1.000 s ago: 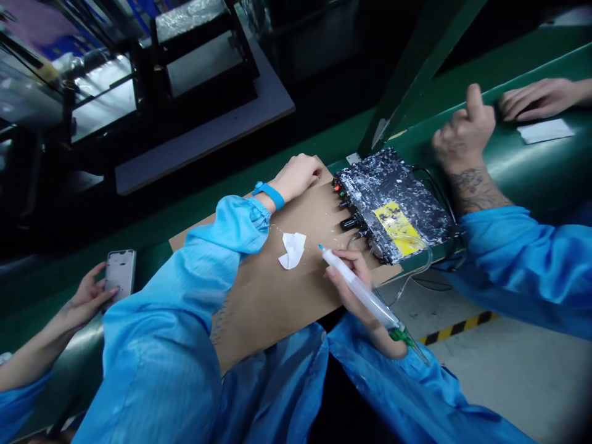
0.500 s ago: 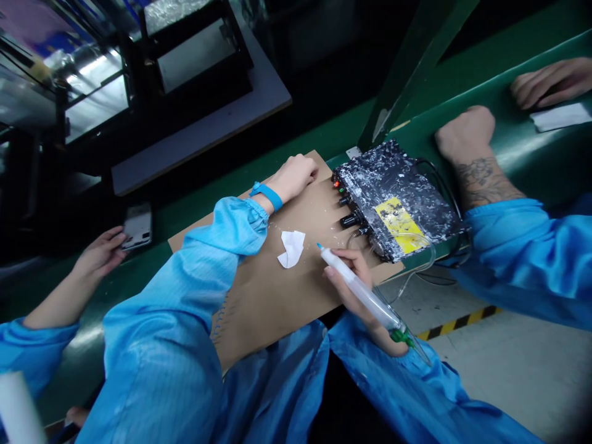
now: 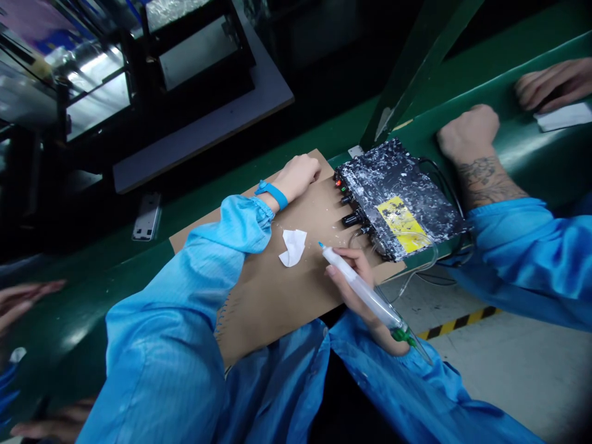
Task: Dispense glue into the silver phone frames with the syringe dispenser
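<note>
Syringe (image 3: pixel 363 290), filled with something whitish, was in the right hand (image 3: pixel 349 293), over the near right part of the cardboard sheet (image 3: pixel 268 308). That hand's grip was closed around the barrel, pen-fashion, with thumb and index finger close to the front end. Its blue tip (image 3: pixel 321 245) pointed to the far left, just right of a torn piece of white paper (image 3: pixel 293 248) (whether the tip touched the cardboard, I couldn't tell). At the near right end sat a green fitting (image 3: pixel 403 335).

Left hand (image 3: pixel 300 174), below a blue wristband (image 3: pixel 272 192), rested at the far side of the cardboard with its fingers curled under; I couldn't tell if its grip held anything.

Just right of the cardboard's far end stood a scuffed black box (image 3: pixel 416 179) bearing a yellow label (image 3: pixel 403 223), its dark knobs (image 3: pixel 352 219) facing left. Clear tubing (image 3: pixel 411 275) looped by its near corner. On the green counter (image 3: pixel 92 314), at the left, lay a pale phone-shaped part (image 3: pixel 147 217), well apart from both hands. A co-worker's fist (image 3: pixel 469 132) was on the right, beyond the box.
</note>
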Demonstrator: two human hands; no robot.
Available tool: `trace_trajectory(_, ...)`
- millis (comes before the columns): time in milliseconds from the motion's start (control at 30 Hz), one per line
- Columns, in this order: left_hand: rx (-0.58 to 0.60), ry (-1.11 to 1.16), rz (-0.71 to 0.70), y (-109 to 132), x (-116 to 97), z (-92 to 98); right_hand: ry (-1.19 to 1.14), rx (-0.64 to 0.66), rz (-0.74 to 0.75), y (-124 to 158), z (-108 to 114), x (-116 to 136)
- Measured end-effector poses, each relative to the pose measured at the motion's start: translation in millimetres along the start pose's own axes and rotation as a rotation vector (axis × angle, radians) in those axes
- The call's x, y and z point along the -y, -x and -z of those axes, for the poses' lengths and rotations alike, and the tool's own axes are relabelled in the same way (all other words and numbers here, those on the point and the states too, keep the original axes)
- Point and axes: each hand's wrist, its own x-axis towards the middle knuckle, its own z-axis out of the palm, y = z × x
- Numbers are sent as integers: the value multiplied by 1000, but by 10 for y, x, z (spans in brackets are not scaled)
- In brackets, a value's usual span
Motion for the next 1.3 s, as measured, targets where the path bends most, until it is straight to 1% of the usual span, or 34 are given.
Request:
trace_trajectory(100,37,-70,51,-3,-54,36,2,-6,-12,9,-1,-1)
trace_trajectory(233,55,-70,66,27,-71,75,8,-14,0,6,-7,-1)
trace_trajectory(567,11,-39,72,54,4,-9,-27,-40,43,-53,-4,32)
trace_trajectory(733,10,-40,46,44,49,-40,-36,-50,42,-64,-5,12)
trace_trajectory(867,5,-39,48,69,51,-38,-13,-25,40,-74,8,8)
trace_trajectory(1067,-1,-63,57,81,22,-3,22,-45,35,-89,7,32)
trace_trajectory(1300,14,-63,58,64,-10,7,24,-31,28,-84,9,84)
